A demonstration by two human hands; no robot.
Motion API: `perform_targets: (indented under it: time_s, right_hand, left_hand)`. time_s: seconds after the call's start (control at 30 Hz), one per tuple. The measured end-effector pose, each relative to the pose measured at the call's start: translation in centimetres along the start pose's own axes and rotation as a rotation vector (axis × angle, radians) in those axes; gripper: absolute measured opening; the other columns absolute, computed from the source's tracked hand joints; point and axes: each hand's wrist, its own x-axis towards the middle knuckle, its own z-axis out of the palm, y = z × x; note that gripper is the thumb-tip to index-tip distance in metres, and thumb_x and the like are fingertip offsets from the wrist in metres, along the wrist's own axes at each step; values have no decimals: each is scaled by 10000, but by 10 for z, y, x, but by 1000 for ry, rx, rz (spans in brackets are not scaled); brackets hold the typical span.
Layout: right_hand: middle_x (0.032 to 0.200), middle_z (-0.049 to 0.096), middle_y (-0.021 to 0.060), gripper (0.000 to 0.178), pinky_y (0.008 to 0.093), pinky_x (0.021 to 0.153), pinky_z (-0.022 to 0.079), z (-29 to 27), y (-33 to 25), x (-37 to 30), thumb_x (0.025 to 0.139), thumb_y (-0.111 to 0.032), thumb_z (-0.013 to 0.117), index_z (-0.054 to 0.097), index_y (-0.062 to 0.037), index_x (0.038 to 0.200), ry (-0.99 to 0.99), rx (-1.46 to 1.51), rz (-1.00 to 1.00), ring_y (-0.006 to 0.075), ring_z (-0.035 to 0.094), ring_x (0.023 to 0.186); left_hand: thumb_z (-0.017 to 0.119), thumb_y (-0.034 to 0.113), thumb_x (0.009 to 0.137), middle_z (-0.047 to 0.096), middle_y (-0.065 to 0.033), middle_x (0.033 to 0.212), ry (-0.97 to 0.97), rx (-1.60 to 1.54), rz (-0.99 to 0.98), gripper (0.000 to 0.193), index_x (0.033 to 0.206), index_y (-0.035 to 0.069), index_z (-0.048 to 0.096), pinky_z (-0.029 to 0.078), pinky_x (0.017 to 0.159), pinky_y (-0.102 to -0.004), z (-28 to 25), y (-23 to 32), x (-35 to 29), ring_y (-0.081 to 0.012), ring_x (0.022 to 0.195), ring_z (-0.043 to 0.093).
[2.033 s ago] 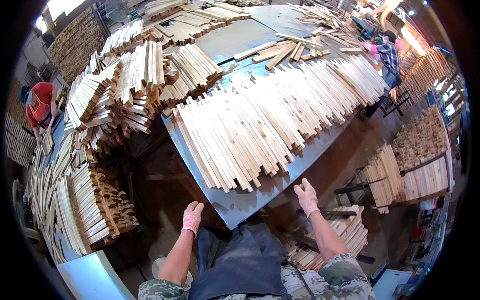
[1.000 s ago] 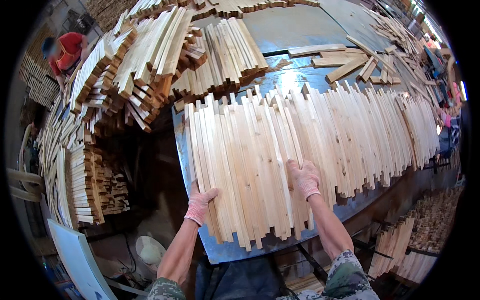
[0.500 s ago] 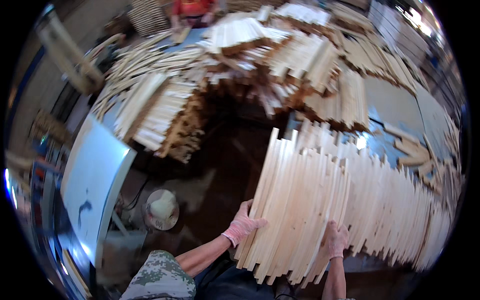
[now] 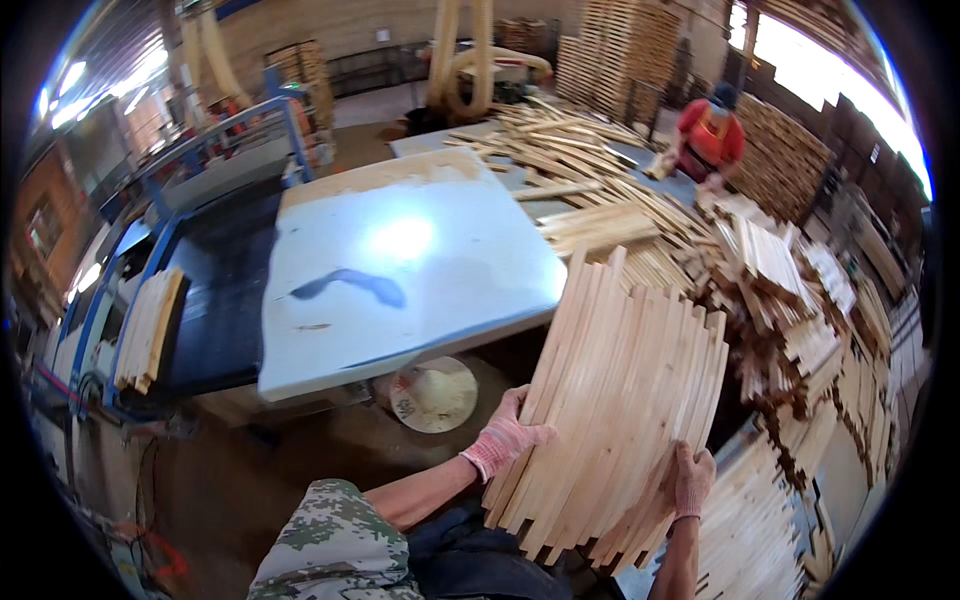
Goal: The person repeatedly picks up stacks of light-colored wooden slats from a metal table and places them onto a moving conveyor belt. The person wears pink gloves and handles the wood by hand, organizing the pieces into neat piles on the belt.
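Between my two gloved hands I carry a wide bundle of pale wooden strips (image 4: 620,410), pressed side by side, with uneven ends. My left hand (image 4: 512,434) grips its left edge, thumb on top of the outer strips and fingers underneath, mostly hidden. On the opposite edge my right hand (image 4: 692,478) clamps the lower part, thumb on the face. The bundle is tilted and held in front of my body. Its upper left corner comes close to the right corner of a pale blue-white tabletop (image 4: 400,290); whether they touch I cannot tell.
Beyond the tabletop lie a black conveyor belt (image 4: 215,290) and a small stack of strips (image 4: 150,330). A bucket of pale material (image 4: 437,395) stands below the table edge. Loose strips (image 4: 570,150) and piles (image 4: 770,260) cover the right side. A person in red (image 4: 712,140) works at the back.
My view has swung left, bringing the tabletop and conveyor into the middle. The held bundle has come away from the row of strips on the right; both hands keep their grip.
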Motion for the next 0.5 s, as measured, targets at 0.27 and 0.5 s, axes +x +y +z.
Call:
perform_targets:
  time_s: [0.27, 0.5]
  right_hand:
    - [871, 753, 216, 607, 498, 820, 570, 166, -244, -17, 870, -584, 799, 732, 19, 888, -460, -66, -266, 383, 751, 888]
    - [1051, 797, 256, 675, 490, 924, 580, 291, -357, -34, 888, -613, 759, 790, 31, 1088, -800, -217, -457, 422, 762, 1051]
  left_hand:
    - [935, 94, 804, 635, -146, 1355, 401, -178, -39, 909, 1525, -21, 392, 592, 1006, -391, -226, 61, -37, -246, 1167, 677]
    - [936, 156, 846, 686, -174, 1313, 631, -118, -241, 860, 1525, -41, 445, 584, 1027, -435, -356, 53, -24, -280, 1182, 688]
